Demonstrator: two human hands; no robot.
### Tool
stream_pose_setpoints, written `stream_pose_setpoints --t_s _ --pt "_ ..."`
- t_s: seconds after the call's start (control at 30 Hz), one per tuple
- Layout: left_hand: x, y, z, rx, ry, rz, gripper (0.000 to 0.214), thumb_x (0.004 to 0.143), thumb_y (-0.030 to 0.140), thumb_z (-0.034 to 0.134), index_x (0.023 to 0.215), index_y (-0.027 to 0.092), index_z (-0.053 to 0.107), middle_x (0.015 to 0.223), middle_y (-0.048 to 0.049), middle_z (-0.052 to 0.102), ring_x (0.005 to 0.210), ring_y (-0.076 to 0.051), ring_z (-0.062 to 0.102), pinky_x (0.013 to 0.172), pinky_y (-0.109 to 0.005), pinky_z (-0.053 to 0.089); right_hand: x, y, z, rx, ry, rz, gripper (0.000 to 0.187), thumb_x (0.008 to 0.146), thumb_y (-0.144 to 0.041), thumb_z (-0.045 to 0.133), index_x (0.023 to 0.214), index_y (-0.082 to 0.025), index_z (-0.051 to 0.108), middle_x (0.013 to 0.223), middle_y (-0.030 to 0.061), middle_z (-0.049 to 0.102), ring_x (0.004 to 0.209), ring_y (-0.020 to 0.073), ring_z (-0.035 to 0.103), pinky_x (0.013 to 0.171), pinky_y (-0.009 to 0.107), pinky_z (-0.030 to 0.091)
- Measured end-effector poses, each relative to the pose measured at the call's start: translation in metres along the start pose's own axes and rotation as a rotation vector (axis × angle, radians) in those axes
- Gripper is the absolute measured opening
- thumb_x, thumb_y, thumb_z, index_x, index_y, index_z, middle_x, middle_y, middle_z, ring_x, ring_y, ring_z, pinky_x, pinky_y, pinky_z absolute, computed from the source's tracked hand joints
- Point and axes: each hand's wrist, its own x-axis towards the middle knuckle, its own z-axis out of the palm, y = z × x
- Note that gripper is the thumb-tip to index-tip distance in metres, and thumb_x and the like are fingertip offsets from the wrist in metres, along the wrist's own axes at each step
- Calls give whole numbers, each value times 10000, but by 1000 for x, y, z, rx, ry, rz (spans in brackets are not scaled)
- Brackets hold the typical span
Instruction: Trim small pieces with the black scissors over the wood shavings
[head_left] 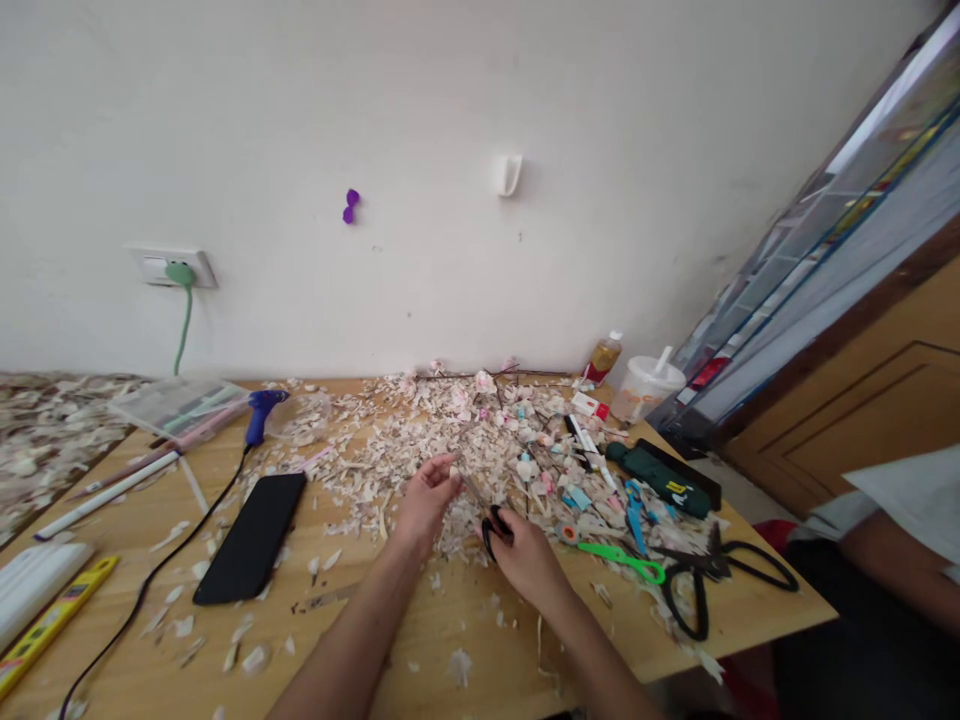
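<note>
In the middle of the head view, my right hand (526, 556) grips black-handled scissors (493, 530). Their blades point up and left, toward my other hand. My left hand (424, 500) is closed in a pinch on a small pale scrap (454, 471) at the fingertips, close to the blade tips. It looks like the thin shavings around it, though its exact kind is too small to make out. A thick heap of pale shavings (420, 430) spreads behind and around both hands on the wooden table (442, 665).
Left of my hands lie a black phone (251, 538), a blue glue gun (260, 412) and a yellow level (56, 622). To the right are green scissors (622, 558), large black scissors (686, 590), a dark green pouch (664, 478) and a lidded cup (645, 388). A person (900, 560) sits at far right.
</note>
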Motion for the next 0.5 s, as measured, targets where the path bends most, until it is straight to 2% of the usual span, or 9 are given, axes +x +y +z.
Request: stream_pose_setpoints --t_s 0.3,0.5 --pt "-1 -4 1 79 44 -28 446 533 330 831 914 192 644 743 5 635 668 -118 585 664 -232 453 2 3 -1 -60 27 -3 196 845 -371 504 785 -205 590 710 19 648 661 148 575 587 210 362" --pt "1 -8 -1 34 38 -29 417 534 293 835 893 184 654 722 6 638 656 -110 581 657 -223 452 -1 4 2 -65 22 -12 197 847 -365 503 776 -203 590 711 21 651 668 151 583 606 215 374"
